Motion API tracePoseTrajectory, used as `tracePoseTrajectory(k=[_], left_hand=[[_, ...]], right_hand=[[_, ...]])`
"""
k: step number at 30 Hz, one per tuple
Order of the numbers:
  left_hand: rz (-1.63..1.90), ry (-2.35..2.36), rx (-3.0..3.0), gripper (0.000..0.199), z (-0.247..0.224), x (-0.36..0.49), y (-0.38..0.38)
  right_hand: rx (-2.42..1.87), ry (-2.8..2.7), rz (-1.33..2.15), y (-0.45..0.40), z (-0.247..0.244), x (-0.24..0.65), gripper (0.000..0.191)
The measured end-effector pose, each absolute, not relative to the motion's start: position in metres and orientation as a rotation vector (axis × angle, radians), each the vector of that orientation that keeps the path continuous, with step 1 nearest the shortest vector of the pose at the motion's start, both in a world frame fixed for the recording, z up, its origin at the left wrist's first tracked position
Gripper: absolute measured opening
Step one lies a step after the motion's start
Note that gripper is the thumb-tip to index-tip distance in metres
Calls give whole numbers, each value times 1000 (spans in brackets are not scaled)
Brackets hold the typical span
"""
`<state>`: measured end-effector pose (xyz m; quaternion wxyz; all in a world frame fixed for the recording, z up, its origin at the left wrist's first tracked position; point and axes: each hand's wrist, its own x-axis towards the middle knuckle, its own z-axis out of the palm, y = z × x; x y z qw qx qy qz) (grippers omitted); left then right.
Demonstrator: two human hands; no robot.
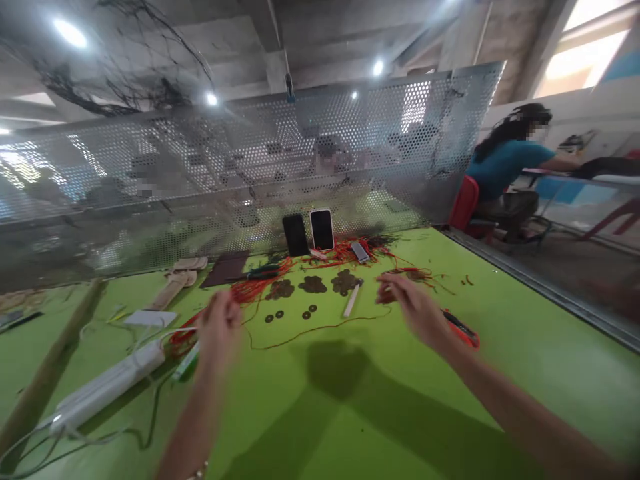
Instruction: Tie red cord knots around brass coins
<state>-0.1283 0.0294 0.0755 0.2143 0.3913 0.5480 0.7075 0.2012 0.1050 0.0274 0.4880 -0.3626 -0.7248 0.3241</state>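
Observation:
A thin brown-red cord [310, 329] lies in a loose curve across the green table, its ends running up to my two hands. My left hand [220, 323], somewhat blurred, is closed near the cord's left end beside a bundle of red cords. At the other end, the fingers of my right hand [403, 297] are pinched together on the cord. Between the hands lie several loose dark coins [307, 315] with holes. Behind them are three coin piles, the left [280, 289], the middle [313, 285] and the right [345, 282]. A white stick-like tool [352, 300] rests near the right pile.
Two phones, one black [295, 235] and one white-framed [321, 230], lean near a perforated metal screen [250, 173]. Red cords [260, 288] and pliers [263, 272] lie at the back. A power strip [110, 387] is left, an orange-handled cutter [461, 329] right. A person sits beyond.

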Motion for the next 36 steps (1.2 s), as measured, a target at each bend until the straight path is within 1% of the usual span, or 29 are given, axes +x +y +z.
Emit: tracePoseTrajectory(k=[2, 4, 7, 11, 14, 20, 26, 30, 32, 34, 36], left_hand=[[1796, 1437, 1106, 20, 52, -89, 27], [1531, 1230, 1021, 20, 31, -58, 14], [1352, 1133, 816, 19, 15, -32, -10], [1240, 1102, 661, 15, 11, -19, -26], [1228, 1094, 663, 13, 12, -14, -28], [1225, 1074, 677, 11, 15, -12, -29], [1254, 1111, 736, 10, 9, -15, -29], [1296, 1173, 764, 10, 8, -16, -27], [1338, 1150, 783, 10, 8, -16, -26], [1382, 1132, 790, 12, 8, -15, -25], [1420, 1130, 779, 14, 8, -15, -24]], right_hand=[[-871, -1957, 794, 78, 32, 164, 28], [-839, -2176, 790, 54, 27, 139, 22], [-781, -2303, 764, 29, 12, 126, 16], [-812, -2304, 821, 20, -6, 128, 8], [-816, -2322, 803, 19, -9, 130, 4], [-726, -2355, 761, 16, -5, 133, 9], [-740, -2205, 1089, 9, 1, 136, 11], [-782, -1991, 1418, 2, 5, 132, 25], [-812, -1963, 1566, 0, 6, 130, 21], [-872, -2005, 1608, -3, 6, 129, 12], [-930, -2080, 1568, -3, 7, 130, 18]])
